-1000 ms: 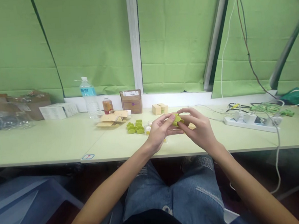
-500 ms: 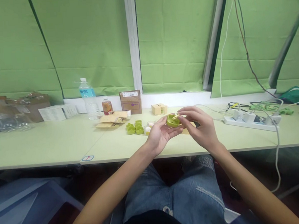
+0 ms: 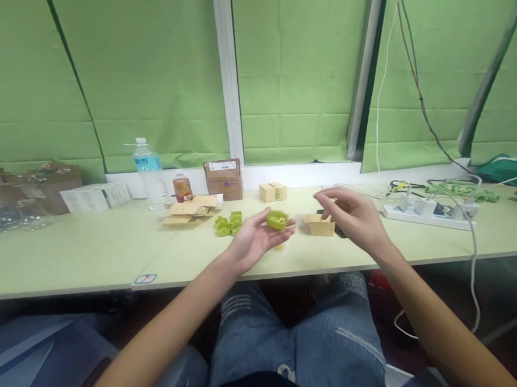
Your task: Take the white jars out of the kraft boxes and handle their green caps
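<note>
My left hand (image 3: 256,237) is raised over the front of the table, palm up, its fingers holding a small green cup (image 3: 276,220). Pale, thin pieces lie inside the cup; blur hides their exact kind. My right hand (image 3: 351,217) hovers to the right, fingers loosely bent and apart, with nothing visible in them. Under and behind it stands a small open kraft-paper box (image 3: 319,225), a dark object partly hidden beside it. A cluster of similar green cups (image 3: 228,224) sits left of my left hand. A small clear-and-yellow item (image 3: 280,247) shows just below that hand.
Flattened kraft boxes (image 3: 189,210) lie at left. Behind stand a water bottle (image 3: 150,174), a drink bottle (image 3: 181,188), a brown carton (image 3: 224,180) and small kraft boxes (image 3: 273,192). A power strip (image 3: 428,215) with cables lies right. The table's front edge (image 3: 168,284) runs before my lap.
My hands have moved apart. The left hand has shifted left with the green cup. My right hand has left the cup, letting go of the pale piece, and the kraft box now shows.
</note>
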Motion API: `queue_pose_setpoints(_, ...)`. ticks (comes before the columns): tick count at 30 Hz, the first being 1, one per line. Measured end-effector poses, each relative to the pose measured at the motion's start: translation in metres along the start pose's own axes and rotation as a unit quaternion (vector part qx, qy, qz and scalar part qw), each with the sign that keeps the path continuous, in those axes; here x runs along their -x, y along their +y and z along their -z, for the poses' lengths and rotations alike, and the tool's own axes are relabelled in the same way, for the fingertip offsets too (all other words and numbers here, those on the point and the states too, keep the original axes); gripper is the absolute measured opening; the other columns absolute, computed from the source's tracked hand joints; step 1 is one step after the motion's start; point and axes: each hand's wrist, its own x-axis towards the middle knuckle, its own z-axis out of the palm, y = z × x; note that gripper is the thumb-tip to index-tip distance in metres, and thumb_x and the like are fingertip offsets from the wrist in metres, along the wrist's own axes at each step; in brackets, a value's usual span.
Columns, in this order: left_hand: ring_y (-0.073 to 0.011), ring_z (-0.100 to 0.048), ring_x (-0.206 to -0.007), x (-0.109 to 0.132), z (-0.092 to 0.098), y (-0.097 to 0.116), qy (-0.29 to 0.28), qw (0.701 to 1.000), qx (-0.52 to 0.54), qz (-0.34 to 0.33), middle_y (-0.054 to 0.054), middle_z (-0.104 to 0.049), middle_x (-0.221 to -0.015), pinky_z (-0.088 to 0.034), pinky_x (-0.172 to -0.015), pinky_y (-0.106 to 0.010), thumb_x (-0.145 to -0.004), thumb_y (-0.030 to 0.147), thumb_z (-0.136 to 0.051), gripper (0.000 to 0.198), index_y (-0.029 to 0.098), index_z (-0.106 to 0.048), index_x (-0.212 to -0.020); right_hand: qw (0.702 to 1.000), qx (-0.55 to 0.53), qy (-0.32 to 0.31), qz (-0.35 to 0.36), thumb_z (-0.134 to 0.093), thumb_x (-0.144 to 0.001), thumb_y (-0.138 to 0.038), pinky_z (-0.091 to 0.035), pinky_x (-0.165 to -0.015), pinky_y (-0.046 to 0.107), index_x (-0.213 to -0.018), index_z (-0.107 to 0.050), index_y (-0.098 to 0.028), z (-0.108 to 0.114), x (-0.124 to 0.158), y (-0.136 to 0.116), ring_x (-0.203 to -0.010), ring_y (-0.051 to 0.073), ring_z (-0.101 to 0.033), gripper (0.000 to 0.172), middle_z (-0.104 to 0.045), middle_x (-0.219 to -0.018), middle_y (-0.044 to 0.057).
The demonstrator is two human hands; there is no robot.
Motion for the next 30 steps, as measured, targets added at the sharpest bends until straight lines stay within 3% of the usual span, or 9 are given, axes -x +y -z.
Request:
queue_pose_setpoints(4,-0.0131,-0.068,-0.058,0.022,0.064,0.025,0.116,0.985,-0.125,0.018,-0.017,-0.075,-0.098,-0.055,-0.048,-0.019,-0.102,0.025,-0.047,0.026,0.007,-0.059,-0.116,0.998,0.042,0.040,-0.009,-0.064,-0.093,-0.050,-0.056,-0.058,0.032,-0.094,-0.077,-0.018,0.018,-0.009,0.021,-0.065,0.018,-0.071,0.034,-0.074,-0.108,0.010)
queue_pose_setpoints(8,-0.0117,-0.061,-0.051,0.024,0.122,0.036,0.239,0.927,-0.290,0.018,-0.011,-0.070,-0.088,-0.041,-0.035,-0.017,-0.097,0.026,-0.057,0.033,0.009,-0.059,-0.125,0.991,0.126,0.023,-0.033,-0.062,-0.093,-0.048,-0.056,-0.063,0.034,-0.093,-0.075,-0.018,0.019,-0.014,0.051,-0.066,0.019,-0.070,0.033,-0.074,-0.104,0.009)
queue_pose_setpoints(12,-0.0117,-0.053,-0.043,0.013,0.149,0.034,0.273,0.853,-0.444,-0.011,-0.005,-0.064,-0.072,-0.027,-0.030,-0.017,-0.099,0.027,-0.050,0.041,0.011,-0.054,-0.137,0.982,0.183,-0.030,-0.023,-0.058,-0.094,-0.044,-0.060,-0.081,0.040,-0.098,-0.075,-0.018,0.008,-0.014,0.079,-0.094,0.026,-0.071,0.031,-0.070,-0.113,0.013)
queue_pose_setpoints(15,-0.0096,-0.049,-0.041,0.011,0.154,0.031,0.271,0.826,-0.493,-0.041,-0.004,-0.063,-0.073,-0.035,-0.034,-0.018,-0.100,0.033,-0.050,0.046,0.014,-0.050,-0.141,0.968,0.238,-0.081,0.010,-0.058,-0.094,-0.042,-0.050,-0.106,0.049,-0.114,-0.072,-0.017,0.002,-0.011,0.098,-0.131,0.034,-0.056,0.035,-0.058,-0.136,0.018)
queue_pose_setpoints(19,-0.0146,-0.068,-0.068,0.021,0.151,0.031,0.318,0.806,-0.487,-0.110,-0.018,-0.058,-0.126,-0.059,-0.055,-0.030,-0.095,0.040,-0.055,0.052,0.014,-0.045,-0.140,0.937,0.300,-0.176,-0.014,-0.063,-0.092,-0.041,-0.037,-0.118,0.051,-0.140,-0.057,-0.015,-0.005,-0.004,0.117,-0.146,0.037,-0.040,0.055,-0.046,-0.152,0.021)
queue_pose_setpoints(22,-0.0204,-0.070,-0.083,0.030,0.138,0.036,0.343,0.709,-0.596,-0.156,-0.017,-0.052,-0.137,-0.061,-0.077,-0.040,-0.091,0.048,-0.059,0.054,0.017,-0.052,-0.135,0.922,0.307,-0.228,-0.058,-0.065,-0.090,-0.033,-0.041,-0.114,0.048,-0.150,-0.047,-0.013,-0.012,-0.002,0.123,-0.139,0.036,-0.048,0.066,-0.053,-0.145,0.022)
queue_pose_setpoints(24,-0.0241,-0.068,-0.094,0.035,0.118,0.043,0.337,0.632,-0.663,-0.219,-0.013,-0.056,-0.134,-0.058,-0.087,-0.043,-0.089,0.046,-0.061,0.049,0.019,-0.058,-0.130,0.922,0.295,-0.240,-0.073,-0.066,-0.088,-0.029,-0.044,-0.110,0.045,-0.150,-0.047,-0.012,-0.013,-0.002,0.122,-0.131,0.035,-0.055,0.067,-0.058,-0.139,0.021)
queue_pose_setpoints(25,-0.0244,-0.067,-0.097,0.035,0.103,0.046,0.321,0.617,-0.673,-0.252,-0.012,-0.057,-0.133,-0.057,-0.088,-0.043,-0.090,0.044,-0.060,0.046,0.020,-0.059,-0.129,0.926,0.284,-0.236,-0.076,-0.067,-0.088,-0.031,-0.046,-0.108,0.045,-0.149,-0.049,-0.012,-0.012,-0.003,0.120,-0.128,0.035,-0.058,0.066,-0.060,-0.136,0.021)
queue_pose_setpoints(30,-0.0208,-0.067,-0.091,0.020,0.014,0.041,0.180,0.659,-0.650,-0.334,-0.008,-0.070,-0.114,-0.057,-0.080,-0.036,-0.094,0.036,-0.057,0.026,0.020,-0.068,-0.112,0.972,0.166,-0.118,-0.118,-0.062,-0.090,-0.061,-0.056,-0.087,0.042,-0.138,-0.057,-0.016,0.000,-0.009,0.086,-0.100,0.031,-0.070,0.066,-0.070,-0.116,0.016)
